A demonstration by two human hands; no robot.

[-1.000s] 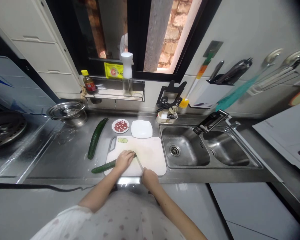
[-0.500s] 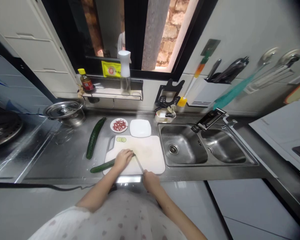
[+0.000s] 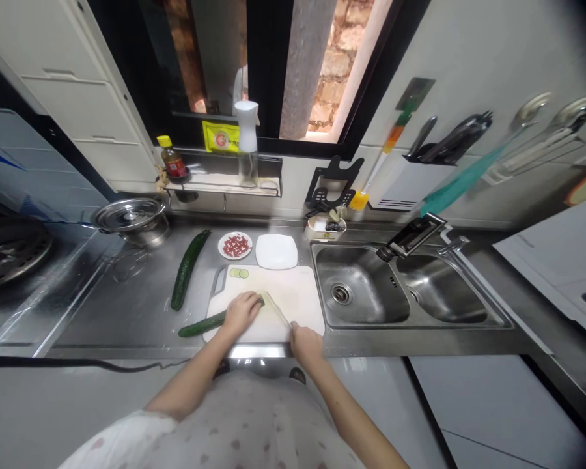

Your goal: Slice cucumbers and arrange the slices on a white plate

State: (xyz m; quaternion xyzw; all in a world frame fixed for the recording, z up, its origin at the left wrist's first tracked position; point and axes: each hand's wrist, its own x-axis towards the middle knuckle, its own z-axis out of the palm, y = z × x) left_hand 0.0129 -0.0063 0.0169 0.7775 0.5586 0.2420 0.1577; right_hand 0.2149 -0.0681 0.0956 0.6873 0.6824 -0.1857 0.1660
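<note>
My left hand [image 3: 242, 312] is closed over a cucumber [image 3: 202, 325] that lies across the white cutting board [image 3: 293, 286], its far end sticking out past the board's left edge. The cut end shows just right of my fingers. In my right hand [image 3: 306, 345] is the handle of a knife [image 3: 277, 309], its blade slanting up and left to a spot close beside that cut end. A few cucumber slices [image 3: 239, 273] rest near the board's upper left corner. A second, whole cucumber [image 3: 189, 268] lies on the counter left of the board.
Behind the board stand a plate of chopped red pieces [image 3: 235, 245] and a white square dish [image 3: 276, 251]. A double sink [image 3: 361, 286] with a black faucet [image 3: 410, 238] is to the right. A lidded steel pot [image 3: 131, 221] sits back left, below a shelf [image 3: 224, 184].
My right hand has moved slightly right with the knife, and the blade now sits a little farther from my left fingers. My left hand keeps its hold on the cucumber.
</note>
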